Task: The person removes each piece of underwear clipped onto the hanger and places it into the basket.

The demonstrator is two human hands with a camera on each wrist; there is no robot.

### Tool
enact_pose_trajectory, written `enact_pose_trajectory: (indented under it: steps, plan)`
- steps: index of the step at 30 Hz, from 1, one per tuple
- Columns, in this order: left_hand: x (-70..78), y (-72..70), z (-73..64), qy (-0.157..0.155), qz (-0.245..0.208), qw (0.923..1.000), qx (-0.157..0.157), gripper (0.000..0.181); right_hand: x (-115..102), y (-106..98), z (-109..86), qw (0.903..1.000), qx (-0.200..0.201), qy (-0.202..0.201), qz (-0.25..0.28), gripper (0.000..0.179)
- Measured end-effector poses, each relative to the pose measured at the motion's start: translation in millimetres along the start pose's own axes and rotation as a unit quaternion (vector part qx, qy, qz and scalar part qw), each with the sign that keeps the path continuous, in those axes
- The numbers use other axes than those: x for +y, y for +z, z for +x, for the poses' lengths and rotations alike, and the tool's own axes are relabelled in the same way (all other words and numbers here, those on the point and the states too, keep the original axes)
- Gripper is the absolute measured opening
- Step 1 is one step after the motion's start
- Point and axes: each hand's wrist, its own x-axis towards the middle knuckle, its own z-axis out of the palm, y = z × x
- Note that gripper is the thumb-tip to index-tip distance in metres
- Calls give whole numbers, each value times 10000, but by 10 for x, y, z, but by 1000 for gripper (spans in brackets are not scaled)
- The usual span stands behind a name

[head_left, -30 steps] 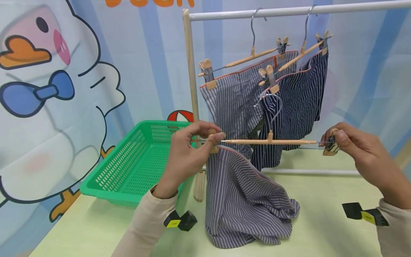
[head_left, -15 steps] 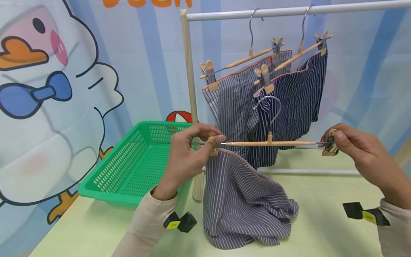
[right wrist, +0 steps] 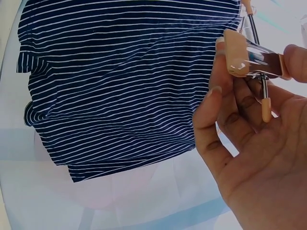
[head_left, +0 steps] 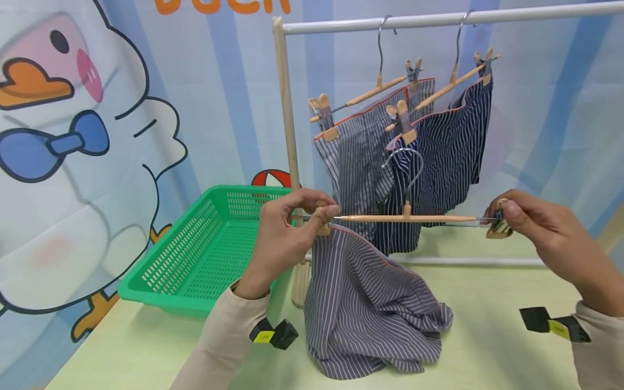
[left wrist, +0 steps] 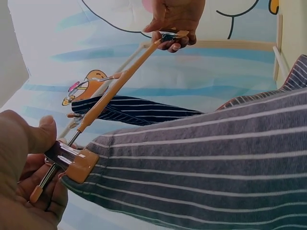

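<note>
A clip hanger (head_left: 370, 219) with a wooden-coloured bar and metal hook is held level between both hands. My left hand (head_left: 287, 233) pinches its left clip (left wrist: 82, 165), which bites one waistband corner of grey, white-striped shorts (head_left: 370, 309). The rest of the shorts droops, its lower part bunched on the table. At the other end my right hand (head_left: 546, 233) pinches the right clip (right wrist: 237, 53) between thumb and fingers; no cloth shows in that clip. The far waistband corner (head_left: 446, 314) lies low, away from the right hand.
Behind the hands stands a rack with a white rail (head_left: 341, 26). From it hang light striped shorts (head_left: 361, 157) and navy striped shorts (head_left: 448, 146) on similar hangers. A green basket (head_left: 170, 303) stands to the left on the pale table (head_left: 487, 336).
Both hands keep their hold on the clips and barely move; the right has edged slightly left. The light striped shorts on the rack have swung a little.
</note>
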Motion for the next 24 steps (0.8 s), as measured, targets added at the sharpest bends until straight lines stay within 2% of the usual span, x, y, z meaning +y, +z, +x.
enact_pose_trajectory:
  steps: [7,14,17,21,24]
  plan:
    - [-74,22,28,-55,-29,10000,52,8,-22,15,20,9998,-27,193,-54,23]
    - [-130,41,37,67,65,9998,168,8,-10,30,23,10000,-51,7,-53,22]
    - [-157,52,41,127,49,9997,220,9,-16,36,19,9999,-49,58,-68,22]
    - [-191,69,62,286,-263,9988,281,10,-36,41,20,9995,-65,181,-231,23]
    - [-219,75,88,479,-387,9973,404,11,-40,47,36,9990,-99,120,-417,23]
